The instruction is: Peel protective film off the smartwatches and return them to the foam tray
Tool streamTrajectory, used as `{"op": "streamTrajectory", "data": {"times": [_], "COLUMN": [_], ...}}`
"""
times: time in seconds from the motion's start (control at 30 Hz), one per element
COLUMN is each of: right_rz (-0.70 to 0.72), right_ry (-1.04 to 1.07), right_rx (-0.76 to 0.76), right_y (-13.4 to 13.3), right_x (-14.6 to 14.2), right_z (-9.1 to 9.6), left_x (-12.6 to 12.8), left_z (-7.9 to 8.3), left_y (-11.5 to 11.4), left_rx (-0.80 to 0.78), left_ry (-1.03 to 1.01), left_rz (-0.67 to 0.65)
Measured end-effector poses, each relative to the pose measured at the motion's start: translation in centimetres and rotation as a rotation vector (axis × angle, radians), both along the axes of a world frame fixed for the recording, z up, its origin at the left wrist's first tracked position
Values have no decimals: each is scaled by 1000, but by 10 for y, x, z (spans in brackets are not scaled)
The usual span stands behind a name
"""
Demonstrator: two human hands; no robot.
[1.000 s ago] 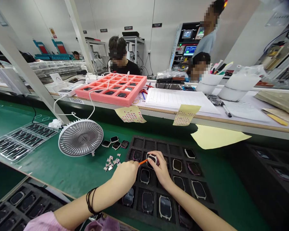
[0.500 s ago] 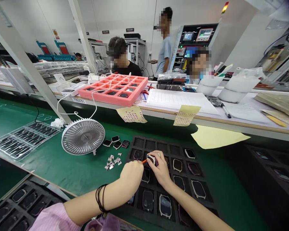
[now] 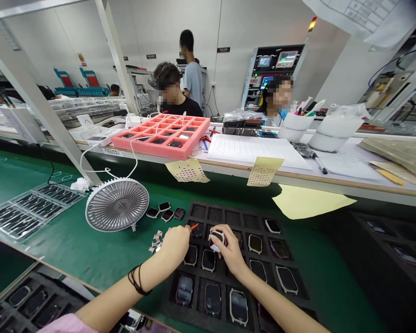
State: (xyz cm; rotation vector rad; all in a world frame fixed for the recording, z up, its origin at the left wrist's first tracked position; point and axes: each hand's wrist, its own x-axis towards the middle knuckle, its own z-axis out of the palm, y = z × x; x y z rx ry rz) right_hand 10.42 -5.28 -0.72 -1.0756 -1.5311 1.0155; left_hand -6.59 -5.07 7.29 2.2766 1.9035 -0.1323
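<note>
My right hand [image 3: 231, 249] grips a small smartwatch case [image 3: 217, 241] with a white rim over the black foam tray [image 3: 215, 213]. My left hand [image 3: 175, 243] pinches a thin orange stick [image 3: 194, 226], whose tip points up and right and stands apart from the watch. Beneath my hands, the tray's cells hold several watch cases with pale or dark rims, and its far row of cells shows bare foam. Just left of the tray lie several dark watch bodies [image 3: 162, 212] and a scatter of small white pieces [image 3: 156, 241] on the green mat [image 3: 72, 245].
A round grey desk fan [image 3: 117, 204] stands left of the tray, with clear trays of dark parts [image 3: 31, 208] beyond it. Black trays sit at lower left [image 3: 31, 300] and right [image 3: 384, 249]. A raised shelf carries a pink foam tray [image 3: 161, 136]; co-workers sit beyond.
My left hand has drawn back leftward, taking the orange stick away from the watch case. The right hand still holds the case, and the whole view has tilted slightly.
</note>
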Motion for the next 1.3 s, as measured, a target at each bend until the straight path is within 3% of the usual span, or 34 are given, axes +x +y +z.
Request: {"op": "streamTrajectory", "data": {"times": [0.13,0.3,0.4,0.53,0.67,0.83,0.97,1.1,1.23,1.3], "right_rz": [42,-4,7,19,81,125,124,173,162,222], "right_ry": [225,292,275,266,338,427,535,597,706,759], "right_rx": [-201,-266,-265,-250,-254,-266,-324,-341,-371,-428], "right_y": [5,7,6,5,3,2,-1,-1,5,7], "right_x": [0,2,2,1,1,0,-3,-4,-1,1], "right_z": [-2,-2,-2,-3,-3,-3,-1,5,11,13], "left_x": [-16,-26,-25,-18,0,26,35,25,-2,-15], "left_z": [2,-1,0,-3,-17,-31,-38,-44,-37,-30], "left_y": [-4,-12,-18,-19,-15,-11,-10,-7,0,1], "left_rx": [37,44,-45,-141,-159,-234,-172,-96,156,298], "left_ry": [-75,-394,-529,-686,-929,-1198,-1232,-1213,-1144,-1027], "left_rz": [28,-67,-106,-36,32,-55,-83,-83,60,2]}}
